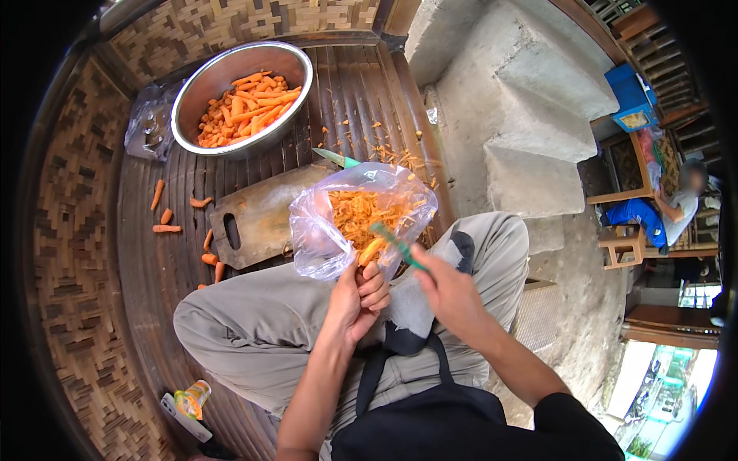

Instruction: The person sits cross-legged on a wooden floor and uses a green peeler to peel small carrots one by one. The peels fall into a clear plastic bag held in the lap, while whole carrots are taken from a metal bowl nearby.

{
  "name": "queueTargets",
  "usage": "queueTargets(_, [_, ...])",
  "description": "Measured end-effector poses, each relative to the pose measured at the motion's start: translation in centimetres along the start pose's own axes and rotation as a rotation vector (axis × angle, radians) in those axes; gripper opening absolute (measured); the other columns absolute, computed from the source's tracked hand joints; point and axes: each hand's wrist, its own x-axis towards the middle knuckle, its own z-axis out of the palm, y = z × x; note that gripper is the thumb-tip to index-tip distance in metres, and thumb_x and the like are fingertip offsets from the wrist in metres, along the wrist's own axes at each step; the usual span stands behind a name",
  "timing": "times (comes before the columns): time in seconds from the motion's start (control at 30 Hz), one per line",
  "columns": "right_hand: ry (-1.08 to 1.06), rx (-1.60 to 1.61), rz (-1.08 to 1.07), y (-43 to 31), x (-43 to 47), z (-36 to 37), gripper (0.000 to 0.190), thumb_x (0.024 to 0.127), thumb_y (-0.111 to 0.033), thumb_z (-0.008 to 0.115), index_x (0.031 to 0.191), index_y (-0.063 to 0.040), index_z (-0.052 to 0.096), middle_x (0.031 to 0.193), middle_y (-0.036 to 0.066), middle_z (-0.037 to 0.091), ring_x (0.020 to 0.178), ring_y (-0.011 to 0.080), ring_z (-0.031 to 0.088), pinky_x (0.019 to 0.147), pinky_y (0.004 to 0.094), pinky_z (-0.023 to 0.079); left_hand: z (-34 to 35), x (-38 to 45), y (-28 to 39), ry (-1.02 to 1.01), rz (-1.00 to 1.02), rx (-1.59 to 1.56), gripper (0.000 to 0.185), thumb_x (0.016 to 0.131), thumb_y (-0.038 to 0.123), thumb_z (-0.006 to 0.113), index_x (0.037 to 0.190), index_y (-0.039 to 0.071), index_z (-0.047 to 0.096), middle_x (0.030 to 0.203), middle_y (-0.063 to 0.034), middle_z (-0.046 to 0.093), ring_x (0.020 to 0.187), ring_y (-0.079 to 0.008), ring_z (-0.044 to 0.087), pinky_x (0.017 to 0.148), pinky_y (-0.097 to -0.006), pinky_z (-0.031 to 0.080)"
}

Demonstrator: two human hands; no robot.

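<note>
My left hand (362, 295) grips a carrot (372, 252) by its lower end, over the near rim of a clear plastic bag (316, 230). Orange carrot peelings (360, 210) fill the open bag. In my right hand (452, 297) is a green-handled vegetable peeler (398, 245), slightly blurred, its head close to the carrot. Beyond the bag lies a knife (337, 158) with a pale green handle, partly covered by the bag. A worn wooden cutting board (259, 207) with a slotted handle rests left of the bag, which hides its right side.
A metal basin (242, 97) of peeled carrots (253, 109) stands at the back left beside a plastic bag (151, 124). Loose carrots (167, 229) lie on the slatted bamboo platform (138, 271). Concrete steps (530, 155) rise at right; a person (674, 207) sits farther off.
</note>
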Motion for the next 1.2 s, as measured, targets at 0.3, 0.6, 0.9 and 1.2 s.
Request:
queueTargets(0.3, [0.036, -0.041, -0.005, 0.2, -0.3, 0.2, 0.039, 0.098, -0.011, 0.065, 0.136, -0.005, 0.057, 0.12, 0.017, 0.068, 0.098, 0.034, 0.071, 0.078, 0.0397, 0.059, 0.1, -0.2, 0.1, -0.043, -0.042, -0.029, 0.042, 0.112, 0.041, 0.029, 0.08, 0.016, 0.041, 0.057, 0.0089, 0.029, 0.045, -0.0061, 0.026, 0.045, -0.0246, 0.024])
queueTargets(0.6, [0.171, 0.174, 0.175, -0.7, -0.5, -0.1, 0.04, 0.096, -0.009, 0.067, 0.135, -0.003, 0.059, 0.116, 0.021, 0.069, 0.098, 0.0372, 0.071, 0.079, 0.0418, 0.059, 0.7, -0.3, 0.3, 0.037, 0.083, 0.198, 0.044, 0.111, 0.045, 0.034, 0.08, 0.015, 0.042, 0.058, 0.0087, 0.03, 0.047, -0.0057, 0.028, 0.047, -0.0246, 0.026])
queueTargets(0.9, [0.085, 0.191, 0.068, -1.0, 0.2, -0.9, 0.038, 0.101, -0.014, 0.062, 0.137, -0.005, 0.053, 0.116, 0.023, 0.069, 0.101, 0.0421, 0.069, 0.081, 0.0465, 0.057, 0.2, -0.3, -1.0, 0.184, 0.5, 1.006, 0.043, 0.113, 0.037, 0.035, 0.087, 0.008, 0.051, 0.065, 0.0044, 0.042, 0.055, -0.0075, 0.035, 0.052, -0.0248, 0.03])
queueTargets(1.2, [0.042, 0.54, 0.309, -0.7, 1.9, -1.5, 0.037, 0.101, -0.024, 0.067, 0.128, 0.0, 0.06, 0.096, 0.008, 0.067, 0.086, 0.0097, 0.06, 0.078, 0.0289, 0.051, 2.5, -1.9, -0.1, 0.295, 0.922, 1.799, 0.023, 0.096, 0.012, 0.066, 0.115, 0.003, 0.056, 0.085, -0.021, 0.068, 0.077, -0.0397, 0.069, 0.064, -0.0484, 0.053])
